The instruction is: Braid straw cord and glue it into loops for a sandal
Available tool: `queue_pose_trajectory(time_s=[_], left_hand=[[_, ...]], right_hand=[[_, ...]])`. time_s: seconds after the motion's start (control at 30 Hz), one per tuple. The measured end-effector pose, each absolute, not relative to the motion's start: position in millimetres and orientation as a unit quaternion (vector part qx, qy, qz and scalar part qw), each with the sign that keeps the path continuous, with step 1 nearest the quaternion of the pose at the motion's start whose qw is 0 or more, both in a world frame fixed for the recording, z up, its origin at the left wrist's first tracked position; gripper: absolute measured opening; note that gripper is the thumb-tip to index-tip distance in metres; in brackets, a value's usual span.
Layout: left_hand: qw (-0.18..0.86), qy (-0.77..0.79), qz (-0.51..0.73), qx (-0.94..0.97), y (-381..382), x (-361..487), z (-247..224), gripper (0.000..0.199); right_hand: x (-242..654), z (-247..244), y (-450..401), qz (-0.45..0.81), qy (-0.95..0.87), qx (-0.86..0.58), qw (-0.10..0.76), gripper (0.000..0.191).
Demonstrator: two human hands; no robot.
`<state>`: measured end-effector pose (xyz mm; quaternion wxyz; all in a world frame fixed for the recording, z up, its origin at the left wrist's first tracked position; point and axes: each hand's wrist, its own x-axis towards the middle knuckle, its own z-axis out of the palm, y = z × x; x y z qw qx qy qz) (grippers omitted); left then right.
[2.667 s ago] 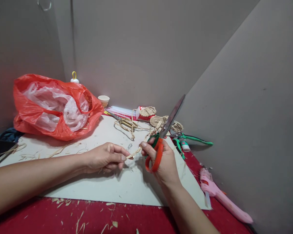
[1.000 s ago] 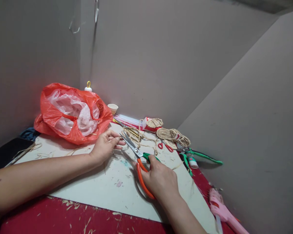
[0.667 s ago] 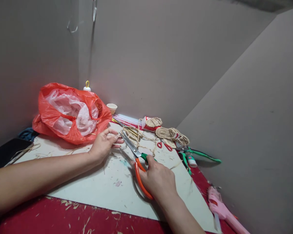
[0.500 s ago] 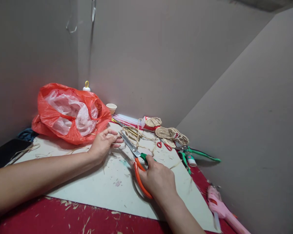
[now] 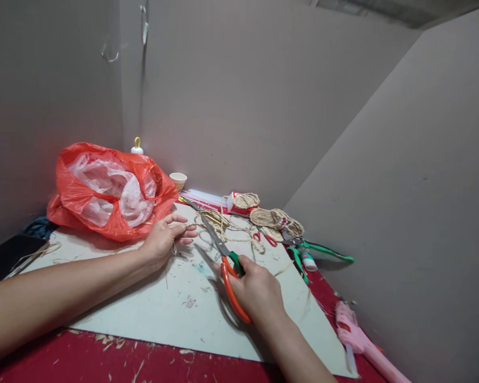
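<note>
Because the thin cord [image 5: 192,226] looks like dry plant fibre, I judge that it is very light, rather soft and easy to bend, and that a hard pull could fray it; the best hold seems a gentle pinch close to its end. It lies between the thumb and the forefinger of the left hand [image 5: 162,242], which grasp it lightly, while the other fingers of this hand are spread apart. A short part of the cord comes out beyond the fingertips, but I cannot tell whether it joins the loose strands [image 5: 222,226] that lie behind them. Just to the right of these fingertips are the blade tips of the scissors [image 5: 224,249]; whether they touch the cord is too small to tell. The scissors are surely stiff and heavier, with perhaps smooth handles, so the loops are the proper place to hold. The right hand [image 5: 260,290] is closed around these loops, one orange and one green. Under both hands is the white board [image 5: 175,314]; beyond the left fingers stands the red bag [image 5: 112,223], and beyond the blades are the coiled braids [image 5: 265,217].
</note>
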<state>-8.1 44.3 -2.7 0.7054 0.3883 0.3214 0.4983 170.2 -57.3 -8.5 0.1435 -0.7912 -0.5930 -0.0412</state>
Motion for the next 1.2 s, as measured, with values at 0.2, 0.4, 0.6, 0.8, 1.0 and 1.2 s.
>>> queue_pose_trajectory(time_s=[0.2, 0.4, 0.6, 0.8, 1.0, 1.2], left_hand=[[0.757, 0.32, 0.414, 0.391, 47, -10, -6, 0.011], [0.807, 0.289, 0.341, 0.386, 46, -10, -5, 0.016], [0.849, 0.237, 0.277, 0.383, 41, -12, 1, 0.029], [0.88, 0.205, 0.225, 0.366, 42, -13, 1, 0.038], [0.849, 0.233, 0.248, 0.404, 40, -12, 1, 0.032], [0.82, 0.241, 0.27, 0.443, 34, -11, 2, 0.023]], right_hand=[[188, -12, -53, -0.005, -0.561, -0.766, 0.315, 0.046], [189, -15, -53, -0.003, -0.568, -0.72, 0.399, 0.043], [185, -15, -53, 0.004, -0.58, -0.708, 0.404, 0.04], [184, -13, -56, 0.002, -0.579, -0.683, 0.445, 0.037], [180, -12, -61, -0.007, -0.594, -0.651, 0.474, 0.031], [177, -9, -63, -0.011, -0.601, -0.644, 0.473, 0.034]])
